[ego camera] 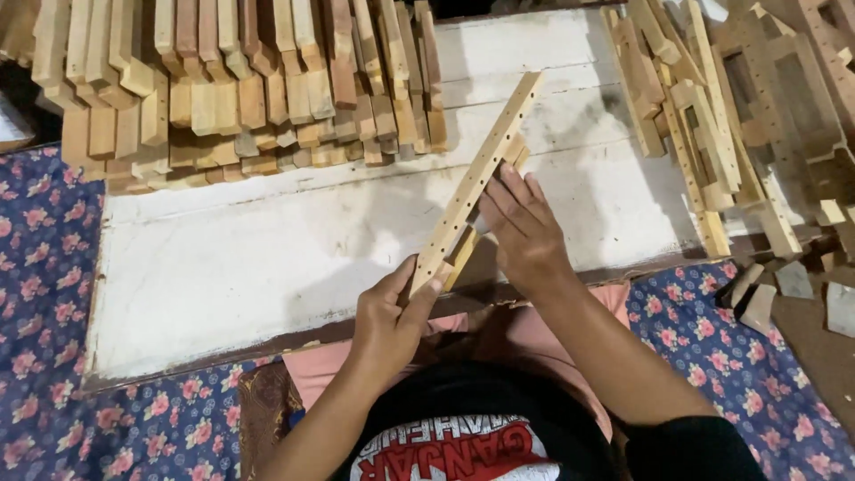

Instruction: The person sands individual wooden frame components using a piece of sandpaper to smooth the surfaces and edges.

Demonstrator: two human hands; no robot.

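White-painted boards (267, 258) make up your work surface, laid on a blue floral cloth (53, 356) that shows at nine o'clock and again at four o'clock. You hold a long wooden strip (476, 174) with a row of small holes along its face, slanting from near your lap up toward one o'clock over the middle of the board. Your left hand (392, 316) grips its lower end, thumb and fingers closed around it. Your right hand (521, 223) curls over the middle of the strip, where a second, shorter piece of wood (463, 254) lies against its underside; whether those two pieces are already joined or only pressed together, you cannot tell from this view. At eleven o'clock a big stack of plain wooden blocks and slats (240, 89) leans along the far edge of the board. At two o'clock lies a looser heap of wooden parts (712, 134), among them several drilled strips. A few offcuts (766, 298) lie on the floor at three o'clock. Judging by the two piles, much wood seems to remain, and only this one strip is in hand.
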